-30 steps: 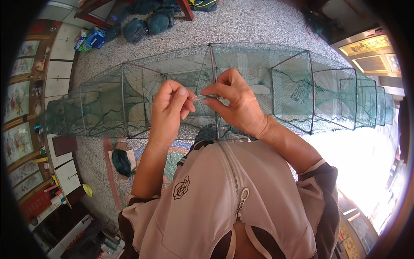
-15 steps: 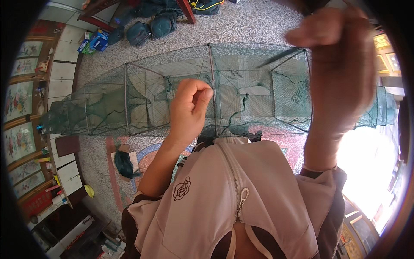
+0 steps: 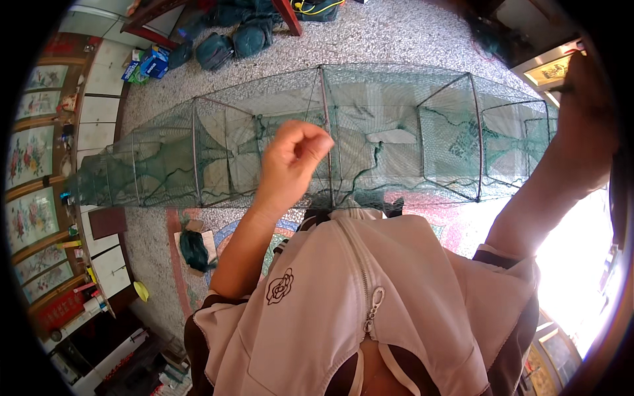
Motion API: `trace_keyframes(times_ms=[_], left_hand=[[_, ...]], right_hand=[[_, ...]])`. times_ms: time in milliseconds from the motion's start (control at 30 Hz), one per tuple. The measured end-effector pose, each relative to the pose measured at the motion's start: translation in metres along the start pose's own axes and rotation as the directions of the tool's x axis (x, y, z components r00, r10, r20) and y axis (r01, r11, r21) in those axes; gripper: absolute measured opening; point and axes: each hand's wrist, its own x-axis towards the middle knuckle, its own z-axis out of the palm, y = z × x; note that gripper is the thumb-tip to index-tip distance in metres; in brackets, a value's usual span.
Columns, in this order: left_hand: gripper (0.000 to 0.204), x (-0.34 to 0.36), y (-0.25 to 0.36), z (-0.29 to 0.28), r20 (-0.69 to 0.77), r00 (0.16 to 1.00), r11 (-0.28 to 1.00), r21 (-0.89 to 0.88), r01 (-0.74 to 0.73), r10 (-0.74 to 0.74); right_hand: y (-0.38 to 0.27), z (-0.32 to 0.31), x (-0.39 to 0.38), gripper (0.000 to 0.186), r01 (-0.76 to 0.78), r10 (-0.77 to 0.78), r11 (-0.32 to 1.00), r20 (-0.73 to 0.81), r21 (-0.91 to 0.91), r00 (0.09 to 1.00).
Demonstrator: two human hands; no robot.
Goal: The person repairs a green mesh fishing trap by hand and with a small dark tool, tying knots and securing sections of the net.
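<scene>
A long green mesh net trap (image 3: 376, 171) on dark square frames stretches from left to right in front of me. My left hand (image 3: 290, 162) is over its middle, beside an upright frame bar (image 3: 325, 105). Thumb and forefinger are pinched together there; what lies between them is too small to make out. Far out at the right edge, my right hand (image 3: 586, 109) is raised past the trap, dark in shadow. From its closed fingers a slim dark tool (image 3: 563, 88) sticks out to the left, its kind unclear.
Dark bundles (image 3: 231, 46) and a blue box (image 3: 154, 62) lie on the speckled floor at the back left. A dark green bundle on cardboard (image 3: 193, 249) lies nearer. Cabinets (image 3: 102, 145) line the left. Bright light falls at the right.
My right hand has swung outward to the right with the slim dark tool, uncovering the trap's right part. My left hand has stayed nearly still, still pinched.
</scene>
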Motion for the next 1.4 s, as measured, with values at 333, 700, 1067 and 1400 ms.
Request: trace_keyframes(times_ms=[333,700,1067,1400], left_hand=[[0.013,0.015,0.014,-0.032,-0.03,0.971,0.872,-0.447,0.199,-0.236],[0.015,0.01,0.006,-0.021,0.008,0.985,0.956,-0.24,0.171,-0.174],[0.016,0.009,-0.002,-0.022,-0.047,0.982,0.961,-0.216,0.17,-0.185],[0.015,0.008,-0.004,-0.025,-0.084,0.967,0.913,-0.359,0.195,-0.239]], right_hand=[[0.115,0.085,-0.078,0.007,0.293,0.195,0.606,0.495,-0.74,0.847],[0.159,0.087,-0.103,0.008,-0.058,0.406,0.64,0.274,-0.766,0.872],[0.157,0.105,-0.103,0.016,-0.272,0.482,0.725,0.185,-0.632,0.856],[0.171,0.125,-0.107,0.017,-0.031,0.286,0.798,0.331,-0.602,0.899]])
